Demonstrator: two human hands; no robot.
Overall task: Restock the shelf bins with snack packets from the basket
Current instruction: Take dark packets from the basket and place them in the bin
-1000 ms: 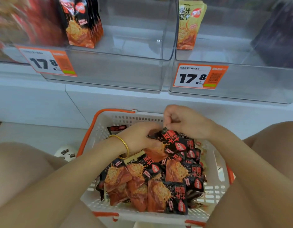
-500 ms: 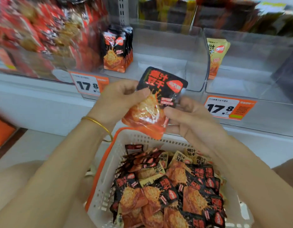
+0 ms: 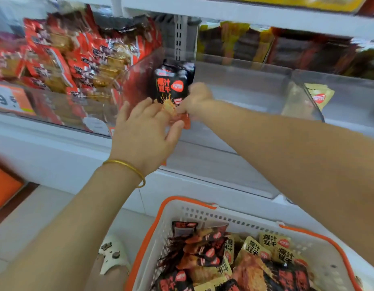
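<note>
At the clear middle shelf bin (image 3: 223,143), the black-and-orange snack packet (image 3: 171,87) now stands upright inside, just in front of the row of matching packets (image 3: 189,70). Half a second ago it was held tilted in the air outside the bin, above the basket. The left hand (image 3: 144,131), with a gold bangle (image 3: 127,166) at the wrist, has turned its back to the camera and pinches the packet's orange lower end between thumb and fingers. The right hand (image 3: 197,99), fingers curled, grips the packet's lower right edge. The white basket with its orange rim (image 3: 181,200) sits lower in view than before, with black and yellow packets (image 3: 234,259) still piled in it.
</note>
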